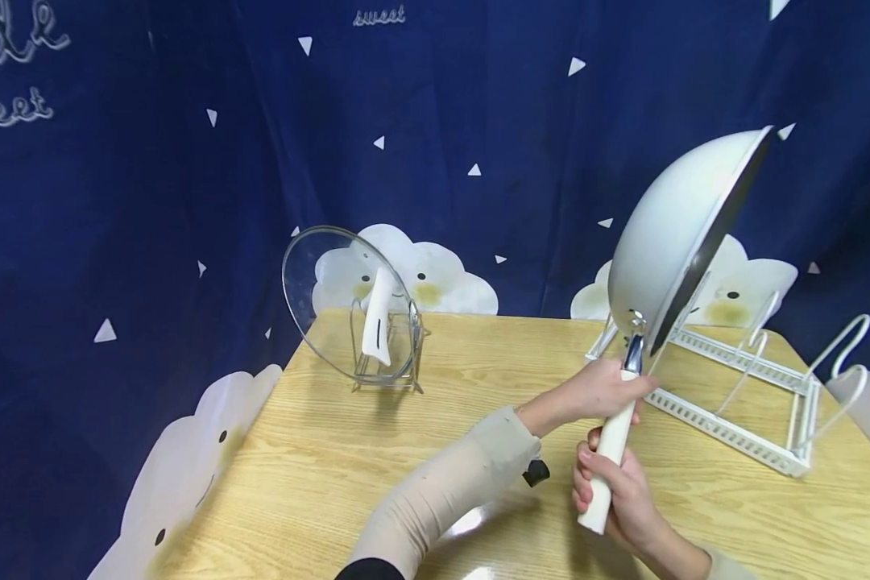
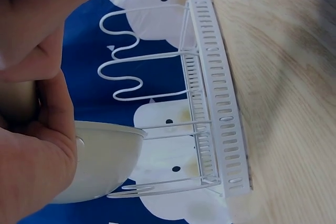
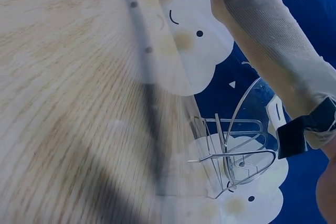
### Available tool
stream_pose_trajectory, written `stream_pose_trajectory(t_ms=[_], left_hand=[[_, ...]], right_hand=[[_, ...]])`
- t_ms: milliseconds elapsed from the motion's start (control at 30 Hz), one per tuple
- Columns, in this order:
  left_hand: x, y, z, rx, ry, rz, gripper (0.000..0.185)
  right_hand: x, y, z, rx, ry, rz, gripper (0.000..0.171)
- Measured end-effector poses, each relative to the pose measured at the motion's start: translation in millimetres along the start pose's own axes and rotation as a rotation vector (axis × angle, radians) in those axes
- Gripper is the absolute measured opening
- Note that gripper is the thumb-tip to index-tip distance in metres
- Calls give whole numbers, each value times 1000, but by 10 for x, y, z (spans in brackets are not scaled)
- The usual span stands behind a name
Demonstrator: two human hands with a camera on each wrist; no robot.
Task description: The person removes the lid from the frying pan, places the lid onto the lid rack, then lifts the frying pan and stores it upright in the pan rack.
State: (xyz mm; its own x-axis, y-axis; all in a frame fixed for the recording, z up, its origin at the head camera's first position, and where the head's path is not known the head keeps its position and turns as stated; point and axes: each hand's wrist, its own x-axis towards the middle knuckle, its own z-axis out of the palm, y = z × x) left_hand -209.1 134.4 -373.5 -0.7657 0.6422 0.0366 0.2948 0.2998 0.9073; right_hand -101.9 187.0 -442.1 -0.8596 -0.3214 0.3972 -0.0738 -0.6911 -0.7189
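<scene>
A white wok (image 1: 677, 234) with a dark inside is tilted on its side, rim facing right, over the left end of a white wire rack (image 1: 732, 431). Its long white handle (image 1: 615, 439) points down toward me. My left hand (image 1: 603, 390) grips the handle's upper part, just below the metal joint. Lower down, my right hand (image 1: 616, 487) wraps around the handle near its end. In the left wrist view, the wok (image 2: 102, 161) hangs beside the rack's wire dividers (image 2: 123, 72); whether it touches them I cannot tell. The right wrist view hardly shows the right hand.
A glass lid (image 1: 319, 298) with a white handle (image 1: 379, 318) stands in a small metal wire stand (image 1: 406, 379) at the table's back left. Wooden table (image 1: 297, 467) surface lies between the stand and rack. A dark blue curtain (image 1: 435, 105) hangs behind.
</scene>
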Motion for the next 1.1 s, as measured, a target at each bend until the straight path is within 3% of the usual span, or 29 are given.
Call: stream_pose_trajectory(t_ms=[500,733,1100], left_hand=[[20,-21,30,6,8,-20,34],[45,-76,74,-53,8,-27,28],[98,-164,148,-38,19,-46,31]], right_hand=[[-3,8,2,17,59,9,21],[-18,15,-23,20,72,16,23],[-53,28,-76,-22,112,30,25]])
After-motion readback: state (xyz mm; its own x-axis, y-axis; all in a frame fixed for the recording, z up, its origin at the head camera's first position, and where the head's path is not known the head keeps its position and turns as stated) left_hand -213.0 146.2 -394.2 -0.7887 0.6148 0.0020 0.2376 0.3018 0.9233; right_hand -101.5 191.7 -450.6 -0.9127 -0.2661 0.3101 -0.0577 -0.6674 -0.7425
